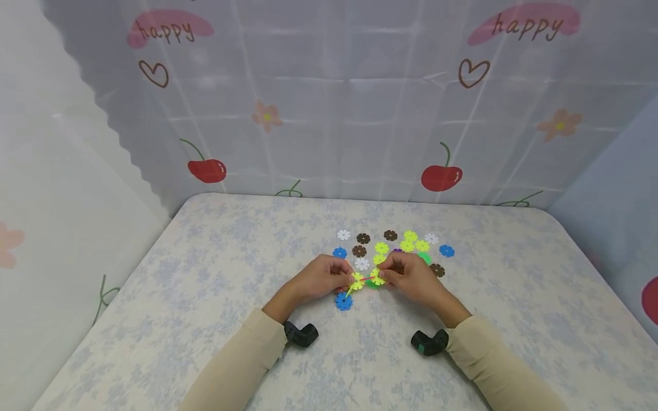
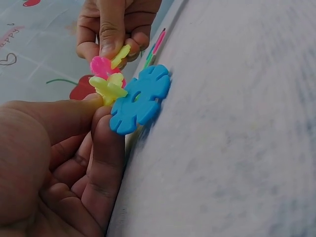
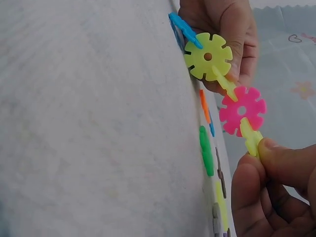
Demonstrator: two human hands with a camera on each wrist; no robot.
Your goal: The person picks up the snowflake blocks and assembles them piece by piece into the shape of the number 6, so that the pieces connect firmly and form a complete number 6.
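Both hands hold a chain of slotted plastic snowflake discs. With thumb and fingers my left hand (image 1: 323,278) pinches a yellow disc near the chain's left end. A blue disc (image 2: 140,98) is slotted to that end and hangs toward the table. In the right wrist view a flat yellow disc (image 3: 221,55) adjoins the blue one. A second yellow disc (image 3: 227,88), seen edge-on, links it to a pink disc (image 3: 256,109). On the pink disc's other side, my right hand (image 1: 413,278) pinches a yellow end disc (image 3: 252,142) by its edge.
Loose discs lie on the patterned tablecloth beyond the hands: yellow discs (image 1: 410,235), brown discs (image 1: 390,235), white discs (image 1: 343,234), a blue disc (image 1: 446,251) and a green disc (image 1: 424,258). A curtain (image 1: 349,142) hangs behind the table.
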